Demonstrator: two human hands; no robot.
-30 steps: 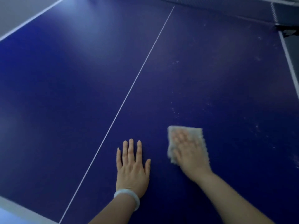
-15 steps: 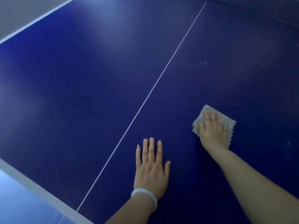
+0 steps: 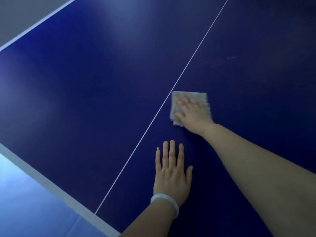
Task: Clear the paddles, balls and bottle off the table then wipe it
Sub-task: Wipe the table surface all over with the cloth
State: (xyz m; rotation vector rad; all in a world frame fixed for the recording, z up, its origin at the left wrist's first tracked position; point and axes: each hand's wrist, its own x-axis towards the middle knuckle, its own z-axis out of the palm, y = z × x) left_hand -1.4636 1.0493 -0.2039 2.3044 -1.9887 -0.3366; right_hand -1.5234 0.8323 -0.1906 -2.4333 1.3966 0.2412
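Observation:
The dark blue table-tennis table [image 3: 85, 100] fills the view, with a thin white centre line [image 3: 171, 89] running from the near edge up to the far right. My right hand [image 3: 193, 113] lies flat on a pale grey cloth [image 3: 174, 115], pressing it onto the table just right of the centre line; the hand is blurred. My left hand [image 3: 172, 171] rests flat on the table nearer to me, fingers spread, with a white bracelet [image 3: 165, 200] on the wrist. No paddles, balls or bottle are in view.
The table's white near edge [image 3: 51, 185] runs diagonally across the lower left, with light blue floor [image 3: 20, 202] beyond it. The table's left edge [image 3: 34, 28] shows at the upper left. Faint pale specks [image 3: 230, 58] dot the surface to the far right.
My right hand has slid the cloth left, close to the centre line. My left hand has stayed flat on the table. The view has shifted left, showing more floor.

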